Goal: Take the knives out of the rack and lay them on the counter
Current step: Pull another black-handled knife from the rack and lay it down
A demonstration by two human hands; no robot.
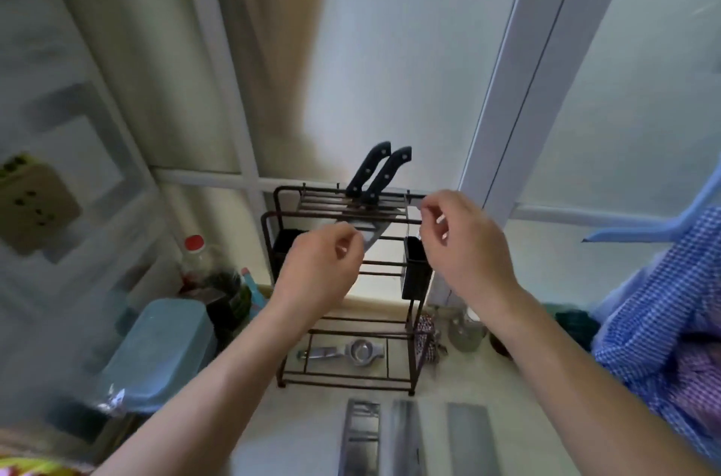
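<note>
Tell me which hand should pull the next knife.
Right, probably. The right hand is raised beside the rack top, nearer the knife handles; the left hand hangs lower, before the blades. Both are empty.

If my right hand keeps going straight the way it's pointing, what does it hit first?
Most likely the rack's top rail near its right end; the right hand looks just short of it, fingers curled. Depth is hard to judge here.

Two black-handled knives (376, 173) in one wire rack (343, 319), three blades (413, 436) on the worktop (487, 397), two black cups (415, 269), two hands (324, 269)
</note>
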